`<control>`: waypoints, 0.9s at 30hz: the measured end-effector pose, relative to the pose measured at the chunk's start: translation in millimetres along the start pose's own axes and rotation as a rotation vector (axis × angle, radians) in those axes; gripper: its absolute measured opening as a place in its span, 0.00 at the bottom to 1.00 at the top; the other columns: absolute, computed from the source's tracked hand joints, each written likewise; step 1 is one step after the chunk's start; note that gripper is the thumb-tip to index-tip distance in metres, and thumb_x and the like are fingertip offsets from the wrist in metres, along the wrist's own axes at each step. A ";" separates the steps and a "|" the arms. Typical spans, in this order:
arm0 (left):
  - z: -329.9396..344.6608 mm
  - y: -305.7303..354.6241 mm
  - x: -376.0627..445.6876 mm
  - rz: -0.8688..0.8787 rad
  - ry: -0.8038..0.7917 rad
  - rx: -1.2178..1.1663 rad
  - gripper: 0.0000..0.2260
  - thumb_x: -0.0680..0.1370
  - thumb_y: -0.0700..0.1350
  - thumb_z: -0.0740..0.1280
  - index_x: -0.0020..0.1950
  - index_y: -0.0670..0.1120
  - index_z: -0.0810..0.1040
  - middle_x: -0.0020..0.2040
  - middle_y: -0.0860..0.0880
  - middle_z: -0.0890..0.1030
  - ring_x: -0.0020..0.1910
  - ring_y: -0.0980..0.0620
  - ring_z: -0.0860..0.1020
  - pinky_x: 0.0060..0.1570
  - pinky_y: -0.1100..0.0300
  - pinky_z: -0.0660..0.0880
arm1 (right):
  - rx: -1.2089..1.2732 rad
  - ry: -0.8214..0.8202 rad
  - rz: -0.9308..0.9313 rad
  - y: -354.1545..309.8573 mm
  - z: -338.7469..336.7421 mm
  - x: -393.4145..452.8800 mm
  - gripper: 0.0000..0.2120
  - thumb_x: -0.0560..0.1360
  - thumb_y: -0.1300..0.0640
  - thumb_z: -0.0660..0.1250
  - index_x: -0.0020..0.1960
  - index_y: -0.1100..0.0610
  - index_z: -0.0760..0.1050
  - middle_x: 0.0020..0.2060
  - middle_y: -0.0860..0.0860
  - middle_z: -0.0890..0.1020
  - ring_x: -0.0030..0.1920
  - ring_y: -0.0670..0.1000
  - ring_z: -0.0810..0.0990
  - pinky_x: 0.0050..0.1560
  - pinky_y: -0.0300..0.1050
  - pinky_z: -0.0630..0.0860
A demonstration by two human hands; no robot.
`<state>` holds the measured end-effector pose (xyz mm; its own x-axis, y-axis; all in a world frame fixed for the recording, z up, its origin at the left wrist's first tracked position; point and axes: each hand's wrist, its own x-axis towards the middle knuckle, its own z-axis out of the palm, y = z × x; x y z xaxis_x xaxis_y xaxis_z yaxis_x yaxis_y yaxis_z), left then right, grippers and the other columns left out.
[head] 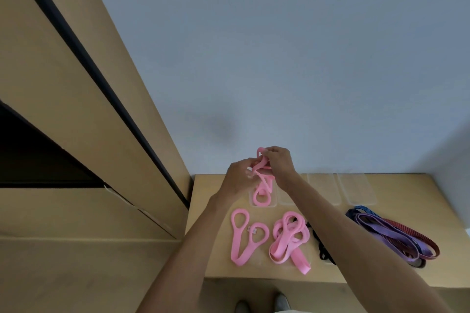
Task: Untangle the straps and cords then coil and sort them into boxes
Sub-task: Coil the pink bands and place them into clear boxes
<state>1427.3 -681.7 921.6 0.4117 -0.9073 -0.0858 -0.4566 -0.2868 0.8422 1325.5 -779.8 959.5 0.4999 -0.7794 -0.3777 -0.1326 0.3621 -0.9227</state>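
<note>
Hands, left (237, 177) & right (281, 164), both pinching pink strap (262, 180) over clear box (264, 202).

- This is looking like an ordinary indoor room, a home or a plain office (the picture is not settling which).
- A bare grey-blue wall (279, 46) is filling most of the view, with nothing hanging on it.
- Tall light-wood cabinet panels (84, 114) are rising on the left, a dark gap running between them, like fitted wardrobe or storage doors.
- A matching light-wood table (356, 269) is standing against the wall, serving as a small work surface.
- Clear plastic boxes (356, 189) are sitting in a row at its back edge, suggesting household tidying.
</note>
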 end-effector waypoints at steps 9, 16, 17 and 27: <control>-9.1 -11.2 8.5 -0.235 0.151 -0.402 0.11 0.84 0.40 0.59 0.61 0.40 0.78 0.51 0.41 0.83 0.45 0.47 0.84 0.43 0.56 0.82 | -0.165 0.260 -0.138 14.7 -10.5 -3.5 0.13 0.77 0.54 0.66 0.44 0.63 0.81 0.38 0.53 0.83 0.37 0.53 0.82 0.40 0.48 0.81; -20.2 2.9 10.0 -0.366 0.083 -1.042 0.07 0.84 0.37 0.60 0.56 0.40 0.77 0.46 0.41 0.81 0.38 0.47 0.82 0.37 0.57 0.80 | 0.098 -0.263 0.159 44.4 -12.3 -11.8 0.31 0.81 0.35 0.53 0.55 0.60 0.81 0.46 0.58 0.83 0.46 0.57 0.80 0.51 0.51 0.72; -21.0 3.3 9.9 -0.377 0.103 -1.059 0.07 0.83 0.38 0.60 0.55 0.41 0.78 0.46 0.42 0.81 0.38 0.47 0.82 0.37 0.57 0.79 | 0.174 -0.311 0.199 47.4 -13.7 -12.6 0.34 0.81 0.34 0.52 0.57 0.62 0.80 0.47 0.60 0.83 0.47 0.58 0.81 0.53 0.53 0.73; -39.2 -39.2 0.5 -0.542 0.310 -0.883 0.09 0.84 0.41 0.59 0.59 0.41 0.77 0.41 0.45 0.80 0.31 0.52 0.75 0.29 0.62 0.74 | 0.009 -0.060 0.288 44.8 -28.8 -23.0 0.02 0.75 0.67 0.66 0.45 0.62 0.77 0.37 0.56 0.82 0.32 0.51 0.78 0.30 0.40 0.74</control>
<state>1476.2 -658.9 909.3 0.6262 -0.5730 -0.5287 0.5254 -0.1909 0.8292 1283.4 -760.4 924.6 0.4921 -0.6123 -0.6188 -0.2688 0.5692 -0.7770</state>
